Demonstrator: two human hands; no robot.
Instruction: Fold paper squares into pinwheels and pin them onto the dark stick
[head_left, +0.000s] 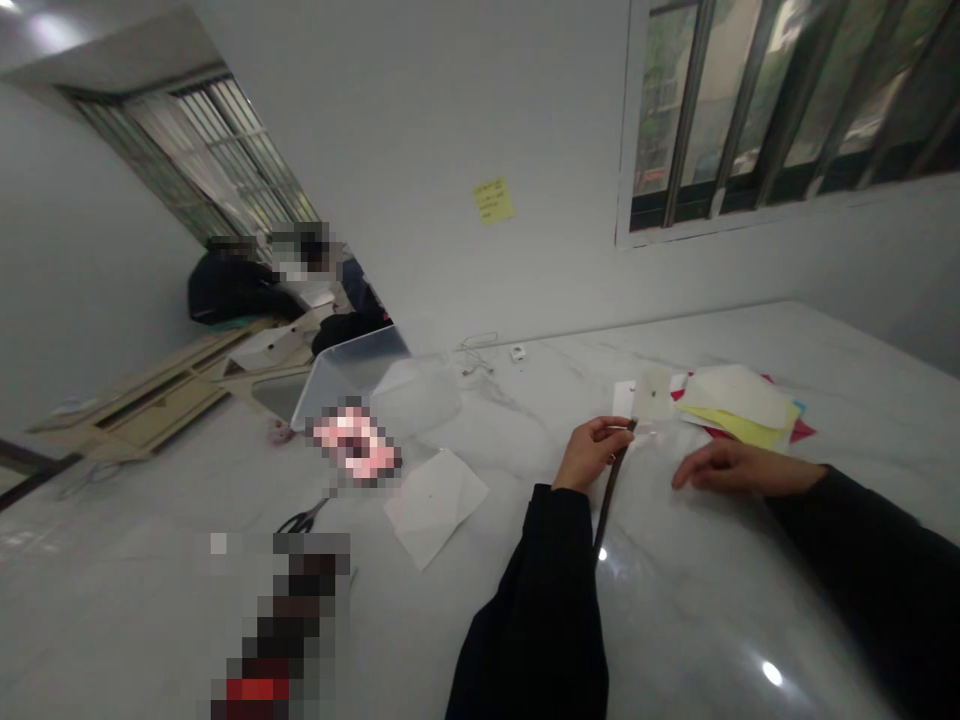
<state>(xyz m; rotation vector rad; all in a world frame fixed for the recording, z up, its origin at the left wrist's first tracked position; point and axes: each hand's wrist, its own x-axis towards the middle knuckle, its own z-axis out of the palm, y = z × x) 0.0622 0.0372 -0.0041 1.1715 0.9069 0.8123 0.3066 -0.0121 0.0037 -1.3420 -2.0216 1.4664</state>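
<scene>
The left hand (591,453) has its fingers clamped on the top of a dark strap (609,497), hanging at 6 o'clock; the right hand (739,468), fingers loosely together, lies empty near a loose paper stack (739,400) at 12 o'clock, which a careless brush could scatter.

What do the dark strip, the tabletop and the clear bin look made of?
The strip in the left hand looks like dark leather or plastic: dull, with no clear shine, though it is too thin to tell. The tabletop seems polished marble or a marble look-alike, with grey veining and sharp glare. The bin seems clear plastic, with see-through walls and smooth, glossy faces.
</scene>
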